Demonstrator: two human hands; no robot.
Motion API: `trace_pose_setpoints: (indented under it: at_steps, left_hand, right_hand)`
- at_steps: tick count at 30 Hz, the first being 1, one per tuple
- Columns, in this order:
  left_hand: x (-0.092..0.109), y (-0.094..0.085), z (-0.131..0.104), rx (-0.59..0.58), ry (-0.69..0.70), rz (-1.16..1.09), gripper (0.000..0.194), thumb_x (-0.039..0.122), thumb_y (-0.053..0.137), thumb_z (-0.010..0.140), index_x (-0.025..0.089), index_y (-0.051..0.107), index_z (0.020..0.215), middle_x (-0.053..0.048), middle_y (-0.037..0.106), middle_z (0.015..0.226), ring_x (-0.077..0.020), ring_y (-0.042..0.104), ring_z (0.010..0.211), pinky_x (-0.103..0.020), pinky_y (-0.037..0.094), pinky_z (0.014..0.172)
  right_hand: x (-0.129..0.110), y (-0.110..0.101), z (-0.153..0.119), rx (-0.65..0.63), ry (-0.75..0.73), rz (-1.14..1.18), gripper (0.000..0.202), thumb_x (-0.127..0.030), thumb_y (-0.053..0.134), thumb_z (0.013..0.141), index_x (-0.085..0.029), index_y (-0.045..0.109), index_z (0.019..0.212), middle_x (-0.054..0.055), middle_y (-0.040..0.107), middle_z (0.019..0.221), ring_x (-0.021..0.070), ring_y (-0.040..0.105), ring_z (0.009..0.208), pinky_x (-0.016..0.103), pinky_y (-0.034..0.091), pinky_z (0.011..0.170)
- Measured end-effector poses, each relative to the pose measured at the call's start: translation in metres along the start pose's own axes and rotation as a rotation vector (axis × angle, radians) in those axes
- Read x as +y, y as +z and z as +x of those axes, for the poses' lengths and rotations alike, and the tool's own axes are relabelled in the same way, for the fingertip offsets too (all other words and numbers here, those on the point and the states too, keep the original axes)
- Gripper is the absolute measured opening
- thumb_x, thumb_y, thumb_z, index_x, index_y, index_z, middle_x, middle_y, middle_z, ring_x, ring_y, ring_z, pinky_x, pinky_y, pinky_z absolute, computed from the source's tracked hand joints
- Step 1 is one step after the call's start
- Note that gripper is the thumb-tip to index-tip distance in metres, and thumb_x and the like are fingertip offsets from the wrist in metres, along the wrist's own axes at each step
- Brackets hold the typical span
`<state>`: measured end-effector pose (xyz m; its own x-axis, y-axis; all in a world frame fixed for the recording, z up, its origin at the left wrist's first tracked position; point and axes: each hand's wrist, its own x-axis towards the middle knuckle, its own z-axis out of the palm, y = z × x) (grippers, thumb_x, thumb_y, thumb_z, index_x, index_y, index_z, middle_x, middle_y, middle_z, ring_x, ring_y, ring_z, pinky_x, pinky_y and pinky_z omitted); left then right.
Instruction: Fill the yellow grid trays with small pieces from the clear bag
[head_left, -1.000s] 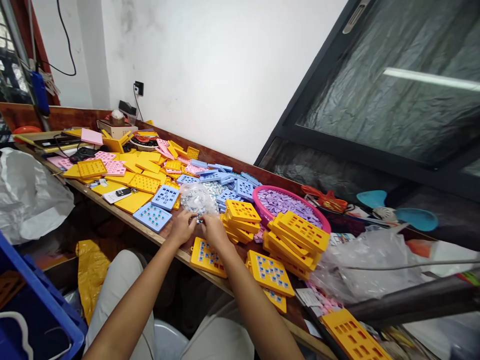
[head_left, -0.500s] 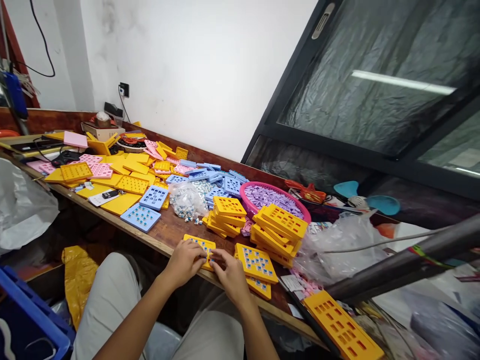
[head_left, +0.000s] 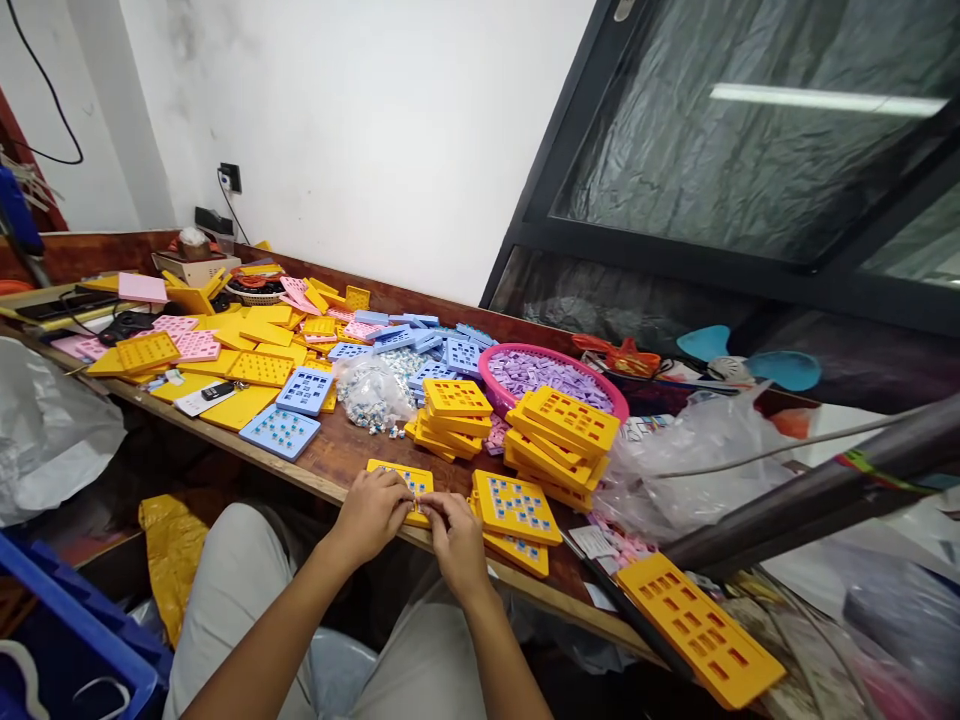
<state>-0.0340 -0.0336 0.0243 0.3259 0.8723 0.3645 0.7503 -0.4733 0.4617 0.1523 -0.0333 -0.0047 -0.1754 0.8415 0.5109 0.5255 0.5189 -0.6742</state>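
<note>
1. At the lower centre of the frame, we have our left hand [head_left: 373, 512] over a yellow tray [head_left: 422, 482], its fingers bent down toward the holes; we cannot tell whether they grip a piece.
2. Our right hand [head_left: 456, 535] meets the same tray's right side, thumb and fingertips drawn close together; what lies between them is too small for us to tell.
3. That tray lies at the table's [head_left: 337, 455] front edge, with blue-topped pieces showing in it.
4. Just right of it, we see two overlapping yellow trays [head_left: 517, 505] with similar pieces.
5. Near the frame's centre, we see a clear bag [head_left: 373, 390] of small pieces, some spilled before it.
6. Right of centre, a pink basin [head_left: 486, 374] holds purple pieces [head_left: 551, 376].
</note>
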Motion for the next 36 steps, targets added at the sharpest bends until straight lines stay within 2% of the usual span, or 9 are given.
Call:
trace_pose_setpoints:
  at_steps: [5, 10, 13, 16, 20, 24, 29, 32, 36]
  left_hand:
    - [-0.004, 0.001, 0.003, -0.031, 0.005, -0.049, 0.016, 0.03, 0.06, 0.097, 0.027, 0.076, 0.099, -0.004, 0.073, 0.103, -0.0232, 0.06, 0.104, -0.038, 0.039, 0.088]
    - [-0.004, 0.007, 0.0, 0.046, -0.049, -0.059, 0.017, 0.03, 0.06, 0.097, 0.028, 0.077, 0.099, -0.004, 0.072, 0.104, -0.0229, 0.06, 0.102, -0.039, 0.041, 0.089]
    - [0.002, 0.007, 0.0, 0.027, -0.035, 0.035, 0.017, 0.031, 0.06, 0.096, 0.027, 0.077, 0.097, -0.006, 0.071, 0.104, -0.0238, 0.059, 0.101, -0.04, 0.043, 0.088]
    - [0.012, 0.007, -0.003, 0.022, 0.027, 0.212, 0.019, 0.029, 0.058, 0.097, 0.025, 0.076, 0.098, -0.008, 0.07, 0.104, -0.0267, 0.058, 0.103, -0.044, 0.043, 0.088]
    - [0.023, 0.012, -0.013, 0.051, 0.111, 0.344, 0.021, 0.023, 0.055, 0.097, 0.023, 0.071, 0.111, -0.01, 0.069, 0.109, -0.0291, 0.058, 0.105, -0.049, 0.042, 0.096]
    - [0.022, 0.017, -0.022, 0.084, 0.135, 0.304, 0.027, 0.022, 0.051, 0.099, 0.025, 0.068, 0.121, -0.009, 0.07, 0.115, -0.0292, 0.058, 0.11, -0.05, 0.041, 0.1]
    - [0.014, 0.021, -0.029, 0.101, 0.107, 0.298, 0.032, 0.027, 0.046, 0.103, 0.027, 0.065, 0.129, -0.01, 0.07, 0.12, -0.0288, 0.058, 0.116, -0.049, 0.042, 0.098]
    - [0.011, 0.023, -0.031, 0.084, 0.13, 0.302, 0.035, 0.027, 0.047, 0.103, 0.027, 0.06, 0.135, -0.009, 0.069, 0.123, -0.0276, 0.058, 0.117, -0.048, 0.042, 0.099]
    - [0.014, 0.022, -0.031, 0.069, 0.116, 0.323, 0.032, 0.028, 0.046, 0.103, 0.025, 0.062, 0.131, -0.01, 0.069, 0.119, -0.0275, 0.06, 0.113, -0.047, 0.042, 0.099]
  right_hand:
    - [0.001, 0.001, -0.001, -0.011, -0.048, -0.116, 0.023, -0.018, 0.051, 0.098, -0.024, 0.072, 0.104, 0.008, 0.07, 0.1, 0.0242, 0.065, 0.096, 0.039, 0.054, 0.087]
    - [-0.008, -0.003, -0.01, -0.037, -0.119, -0.36, 0.029, -0.022, 0.046, 0.102, -0.023, 0.069, 0.119, 0.011, 0.07, 0.106, 0.0262, 0.064, 0.098, 0.042, 0.052, 0.087]
    - [-0.014, -0.007, -0.015, -0.068, -0.209, -0.448, 0.034, -0.023, 0.045, 0.103, -0.021, 0.062, 0.132, 0.013, 0.07, 0.117, 0.0281, 0.062, 0.11, 0.044, 0.049, 0.093]
    - [-0.018, -0.011, -0.018, -0.139, -0.289, -0.549, 0.038, -0.022, 0.045, 0.102, -0.018, 0.057, 0.139, 0.014, 0.07, 0.121, 0.0296, 0.062, 0.111, 0.048, 0.047, 0.096]
    - [-0.017, -0.013, -0.021, -0.242, -0.418, -0.665, 0.047, -0.016, 0.045, 0.1, -0.009, 0.05, 0.146, 0.021, 0.064, 0.135, 0.0333, 0.059, 0.121, 0.051, 0.044, 0.101]
    - [-0.013, -0.019, -0.016, -0.296, -0.467, -0.632, 0.05, -0.012, 0.045, 0.097, -0.008, 0.049, 0.147, 0.021, 0.062, 0.138, 0.0325, 0.057, 0.125, 0.049, 0.045, 0.103]
    - [-0.008, -0.03, -0.001, -0.298, -0.342, -0.427, 0.039, -0.018, 0.047, 0.102, -0.019, 0.056, 0.14, 0.012, 0.071, 0.121, 0.025, 0.063, 0.113, 0.041, 0.053, 0.096]
    - [-0.005, -0.03, 0.001, -0.285, -0.291, -0.345, 0.038, -0.02, 0.048, 0.102, -0.022, 0.057, 0.139, 0.011, 0.07, 0.123, 0.0254, 0.063, 0.114, 0.043, 0.054, 0.098]
    - [-0.004, -0.024, -0.005, -0.263, -0.313, -0.338, 0.037, -0.022, 0.048, 0.103, -0.023, 0.06, 0.138, 0.01, 0.067, 0.133, 0.0264, 0.06, 0.12, 0.047, 0.053, 0.103]
